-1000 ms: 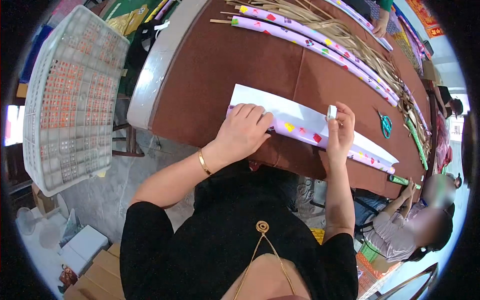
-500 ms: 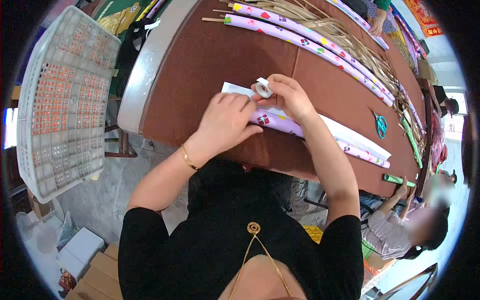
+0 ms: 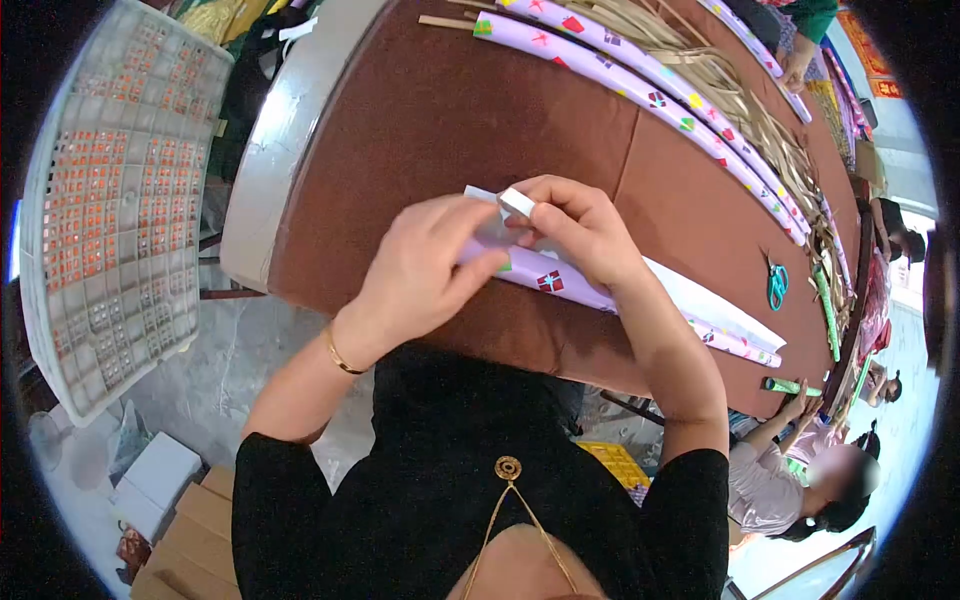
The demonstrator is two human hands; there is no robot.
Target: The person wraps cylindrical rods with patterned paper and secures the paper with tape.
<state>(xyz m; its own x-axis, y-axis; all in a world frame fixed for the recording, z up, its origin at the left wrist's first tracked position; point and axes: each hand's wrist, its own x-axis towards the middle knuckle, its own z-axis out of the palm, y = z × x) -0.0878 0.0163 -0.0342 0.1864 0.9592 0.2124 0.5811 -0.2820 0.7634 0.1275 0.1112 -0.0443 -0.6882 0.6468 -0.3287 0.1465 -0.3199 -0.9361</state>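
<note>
My left hand (image 3: pixel 425 265) is curled over the left end of a purple patterned paper roll (image 3: pixel 572 287), its thumb pressed along the roll and its fingertips partly hidden. Close by, my right hand (image 3: pixel 587 228) pinches a small white roll of tape (image 3: pixel 516 202) between thumb and fingers, just above the paper. The white underside of the sheet (image 3: pixel 705 298) lies unrolled behind the purple roll, stretching to the right. A white corner of paper also shows beyond my left fingertips.
Finished-looking purple rolls (image 3: pixel 640 85) and dry brown strips (image 3: pixel 670 45) lie across the far side of the brown-covered table (image 3: pixel 400 120). Teal scissors (image 3: pixel 777 284) rest at the right. A white plastic crate (image 3: pixel 120 200) stands left. A person's hands (image 3: pixel 795 402) hold a green roll (image 3: pixel 785 386).
My left hand has shifted left and down along the roll. The tape in my right hand has turned from face-on to edge-on. The whole view has shifted slightly.
</note>
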